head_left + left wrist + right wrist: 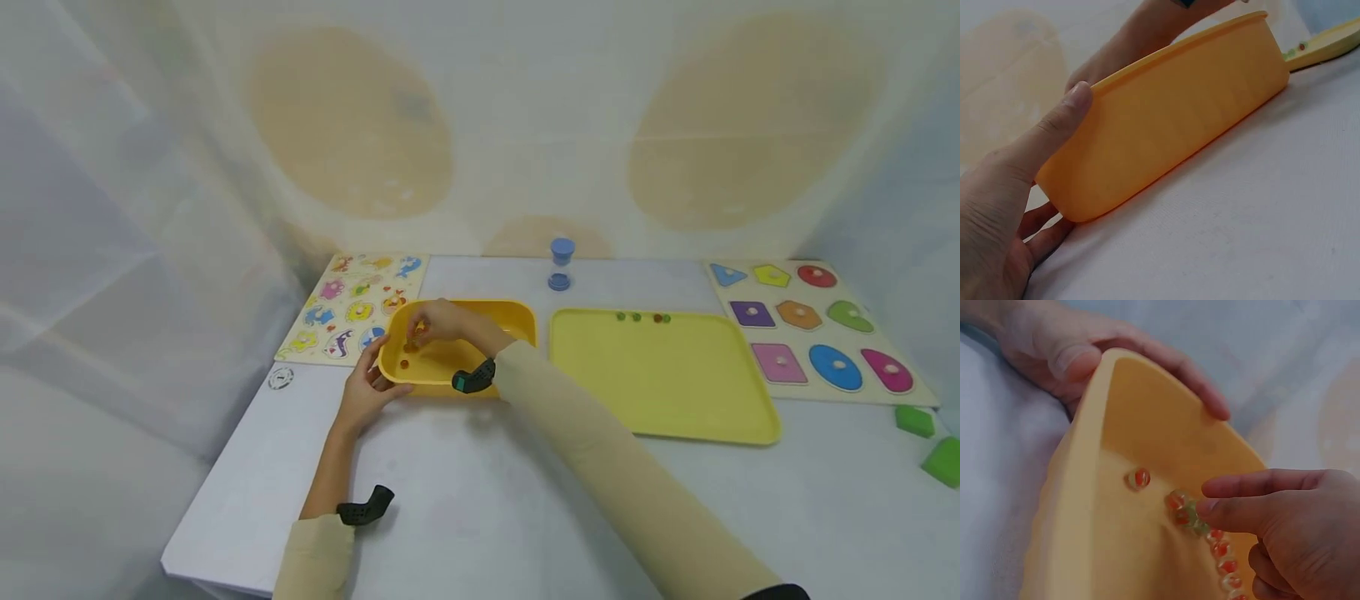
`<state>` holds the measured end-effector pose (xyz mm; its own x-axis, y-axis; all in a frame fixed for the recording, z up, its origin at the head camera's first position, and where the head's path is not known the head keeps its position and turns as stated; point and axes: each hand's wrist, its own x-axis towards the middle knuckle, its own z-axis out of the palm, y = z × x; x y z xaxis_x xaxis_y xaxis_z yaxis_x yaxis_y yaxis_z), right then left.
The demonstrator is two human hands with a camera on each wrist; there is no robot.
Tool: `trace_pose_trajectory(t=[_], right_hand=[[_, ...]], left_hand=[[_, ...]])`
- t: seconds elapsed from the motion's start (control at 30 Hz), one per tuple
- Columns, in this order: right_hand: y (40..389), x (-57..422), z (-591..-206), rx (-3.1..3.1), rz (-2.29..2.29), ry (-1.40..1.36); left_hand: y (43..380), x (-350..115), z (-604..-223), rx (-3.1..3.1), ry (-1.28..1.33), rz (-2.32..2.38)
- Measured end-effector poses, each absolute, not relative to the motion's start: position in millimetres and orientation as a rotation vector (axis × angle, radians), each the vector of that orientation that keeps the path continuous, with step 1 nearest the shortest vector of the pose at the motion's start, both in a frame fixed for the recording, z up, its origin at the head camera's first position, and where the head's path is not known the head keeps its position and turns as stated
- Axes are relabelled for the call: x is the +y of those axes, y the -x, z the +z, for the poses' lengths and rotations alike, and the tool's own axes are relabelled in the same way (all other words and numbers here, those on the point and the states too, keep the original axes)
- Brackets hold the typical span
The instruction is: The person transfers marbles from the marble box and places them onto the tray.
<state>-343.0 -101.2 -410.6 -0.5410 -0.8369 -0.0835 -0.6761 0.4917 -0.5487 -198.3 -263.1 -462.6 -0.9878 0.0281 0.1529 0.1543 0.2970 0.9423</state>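
Marbles [1220,549] in orange bin [450,358], left half of tabletop [450,500], toward far edge. Left hand [371,392] grips bin's near-left corner; right hand [442,321] fingertips at green marble [1190,512], can't tell if pinched. Looks like picking step; next likely needs firm pinch, clean lift.

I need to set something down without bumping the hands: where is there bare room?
The yellow tray is bare in front of the marbles at its far edge. The white table has room before the orange bin, between left forearm and right sleeve. Crowded: the bin's left end, with the left hand gripping it and the right hand among more marbles.
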Motion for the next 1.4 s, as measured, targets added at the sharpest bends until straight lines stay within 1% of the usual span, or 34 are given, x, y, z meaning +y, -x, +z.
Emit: trace_pose_trajectory(t=[0.4,1.1,1.27,1.4], right_hand=[[339.1,-101.7,-423.7,2.478,-0.583,1.251],[355.1,-90.4,-436.8,2.543,-0.648,1.198],[354.5,-90.9,-435.7,2.543,-0.624,1.195],[349.4,-83.6,-421.9,2.551,-0.648,1.262]], left_hand=[[199.4,-256.5,-459.2,-2.458,0.173,-1.725],[199.5,-257.8,-459.9,-2.453,0.159,-1.742],[198.8,-258.6,-460.2,-2.454,0.160,-1.742],[197.4,-260.3,-460.8,-2.448,0.147,-1.742]])
